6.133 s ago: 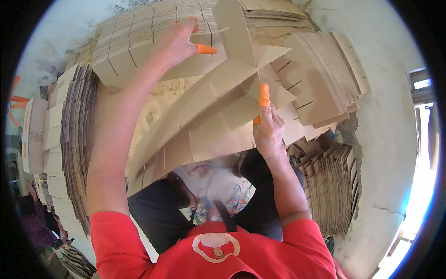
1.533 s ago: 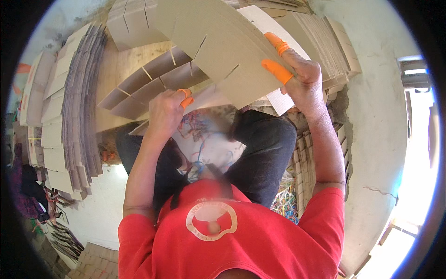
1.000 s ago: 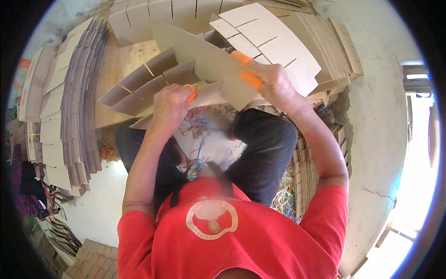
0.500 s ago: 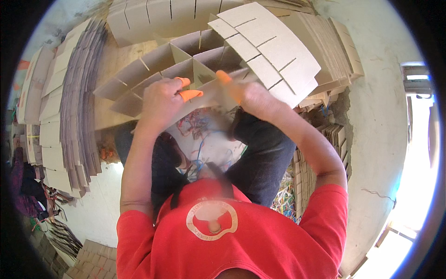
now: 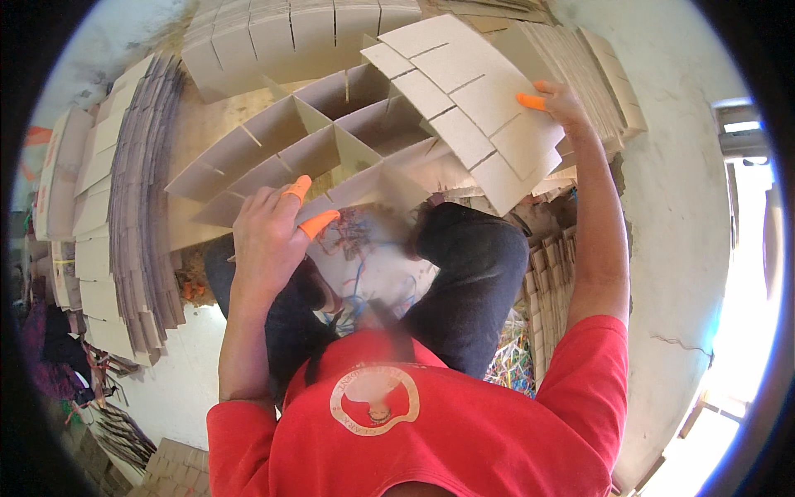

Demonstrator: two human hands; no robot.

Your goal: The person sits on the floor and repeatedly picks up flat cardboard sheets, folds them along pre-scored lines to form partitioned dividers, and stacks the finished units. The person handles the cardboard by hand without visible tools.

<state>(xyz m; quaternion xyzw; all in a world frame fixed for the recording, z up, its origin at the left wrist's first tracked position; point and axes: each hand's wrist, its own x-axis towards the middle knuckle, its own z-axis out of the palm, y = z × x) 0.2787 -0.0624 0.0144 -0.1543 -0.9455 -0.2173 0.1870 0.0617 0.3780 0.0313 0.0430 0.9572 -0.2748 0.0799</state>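
1. Stained pale walls (image 5: 671, 248) enclose the workplace, with a wooden board (image 5: 236, 112) behind the person's knees.
2. On that board, reaching toward the lap, stands a cardboard partition (image 5: 286, 168): long brown strips on edge, crossed by short pieces into open cells; slots at its left part hold no cross-pieces.
3. Judged from this, cross-pieces are being slotted in; the next move seems to call for a fresh piece, its slots lined up with the strips'.
4. The left hand (image 5: 269, 228), finger and thumb covered in orange, is spread at the near strip, gripping nothing apparent.
5. The right hand (image 5: 566, 108) has orange-covered fingertips at the slotted panels (image 5: 464, 99); whether they pinch one cannot be told.
6. Further cardboard stacks (image 5: 137, 207) stand around.
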